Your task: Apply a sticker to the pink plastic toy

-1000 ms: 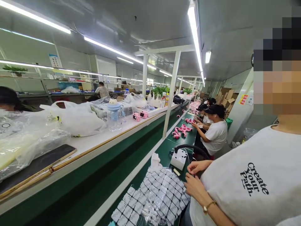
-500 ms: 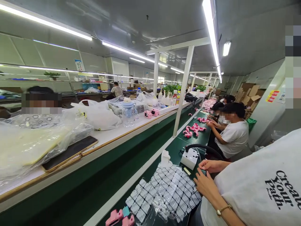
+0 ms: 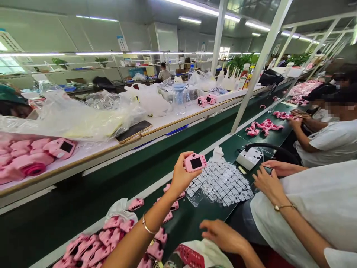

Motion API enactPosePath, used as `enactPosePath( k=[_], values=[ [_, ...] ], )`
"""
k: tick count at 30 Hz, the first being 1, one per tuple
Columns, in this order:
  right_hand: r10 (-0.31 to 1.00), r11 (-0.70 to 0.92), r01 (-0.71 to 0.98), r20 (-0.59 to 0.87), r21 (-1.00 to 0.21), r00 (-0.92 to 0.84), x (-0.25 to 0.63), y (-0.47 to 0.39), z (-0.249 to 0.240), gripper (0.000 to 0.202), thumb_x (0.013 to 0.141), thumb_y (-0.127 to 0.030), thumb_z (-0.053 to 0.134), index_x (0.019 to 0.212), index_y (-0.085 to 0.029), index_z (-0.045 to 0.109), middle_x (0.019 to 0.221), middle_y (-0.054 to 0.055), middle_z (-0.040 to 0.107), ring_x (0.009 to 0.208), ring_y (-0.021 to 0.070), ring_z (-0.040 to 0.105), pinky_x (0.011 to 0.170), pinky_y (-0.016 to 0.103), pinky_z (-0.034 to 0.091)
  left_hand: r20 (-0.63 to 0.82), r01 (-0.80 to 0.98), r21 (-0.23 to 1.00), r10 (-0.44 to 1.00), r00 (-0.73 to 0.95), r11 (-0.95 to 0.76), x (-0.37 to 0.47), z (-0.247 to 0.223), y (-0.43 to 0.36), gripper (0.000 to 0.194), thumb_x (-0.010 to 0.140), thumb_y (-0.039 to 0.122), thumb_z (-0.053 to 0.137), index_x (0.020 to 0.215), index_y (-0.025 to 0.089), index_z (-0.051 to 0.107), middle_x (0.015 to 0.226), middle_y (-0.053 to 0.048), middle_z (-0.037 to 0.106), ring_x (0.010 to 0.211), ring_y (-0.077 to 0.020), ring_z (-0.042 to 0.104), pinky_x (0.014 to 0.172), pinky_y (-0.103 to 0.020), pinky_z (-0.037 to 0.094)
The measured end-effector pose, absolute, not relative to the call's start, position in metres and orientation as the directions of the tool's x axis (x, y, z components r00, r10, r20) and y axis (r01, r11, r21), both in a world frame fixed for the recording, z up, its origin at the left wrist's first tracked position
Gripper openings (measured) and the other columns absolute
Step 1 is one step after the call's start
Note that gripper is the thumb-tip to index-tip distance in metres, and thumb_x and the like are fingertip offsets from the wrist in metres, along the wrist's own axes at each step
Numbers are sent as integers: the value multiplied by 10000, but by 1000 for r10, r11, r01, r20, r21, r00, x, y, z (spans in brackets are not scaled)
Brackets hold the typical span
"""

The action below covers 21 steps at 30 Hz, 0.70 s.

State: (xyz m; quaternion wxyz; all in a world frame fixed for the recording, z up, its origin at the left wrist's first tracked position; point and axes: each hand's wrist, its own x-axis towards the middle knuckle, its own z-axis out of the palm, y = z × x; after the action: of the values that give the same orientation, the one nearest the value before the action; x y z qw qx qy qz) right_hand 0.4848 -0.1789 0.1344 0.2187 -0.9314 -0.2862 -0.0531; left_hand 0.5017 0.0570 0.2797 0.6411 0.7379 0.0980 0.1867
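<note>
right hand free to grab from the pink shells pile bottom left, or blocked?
Probably yes. The right hand hangs open and empty above the printed bag, and nothing stands between it and the pink shells pile. The left hand holds a pink camera higher up.

The green bench (image 3: 192, 219) carries pink camera shells (image 3: 111, 234) and small white packets (image 3: 223, 180).

You have one pink toy camera (image 3: 195, 162) raised in your left hand (image 3: 181, 176), and two more pink cameras (image 3: 206, 100) stand on the upper shelf (image 3: 167, 124). One white box (image 3: 249, 158) sits on the green tabletop (image 3: 192, 219), beside one bag of small white parts (image 3: 220, 182). The loose pink shells (image 3: 97, 247) below your arm are too heaped to count; one clear bottle (image 3: 179, 98) stands on that shelf.
</note>
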Motion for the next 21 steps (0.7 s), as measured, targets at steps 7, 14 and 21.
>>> enactPosePath(
  k=[7,14,21],
  values=[
    [253,-471,530,468,-706,847,511,-157,233,426,1013,-276,333,1409,-249,487,1062,74,675,813,176,644,750,295,509,122,-110,992,291,949,-55,517,277,25,676,561,166,867,1144,197,527,1149,-69,618,975,-204,624,781,-289,544],
    [320,-664,576,514,-477,796,524,-163,233,462,993,-196,347,1431,-263,479,772,24,623,609,145,560,575,255,390,59,-63,998,214,975,11,525,276,0,663,588,179,871,1154,219,528,1100,-42,621,932,-182,612,752,-273,552],
    [340,-734,583,555,-348,759,526,-164,226,466,963,-154,377,1388,-267,532,711,16,590,554,140,524,520,268,332,17,-18,1000,215,976,2,529,280,-9,645,600,201,874,1145,203,530,1084,-43,603,892,-159,589,679,-212,523]
  ],
)
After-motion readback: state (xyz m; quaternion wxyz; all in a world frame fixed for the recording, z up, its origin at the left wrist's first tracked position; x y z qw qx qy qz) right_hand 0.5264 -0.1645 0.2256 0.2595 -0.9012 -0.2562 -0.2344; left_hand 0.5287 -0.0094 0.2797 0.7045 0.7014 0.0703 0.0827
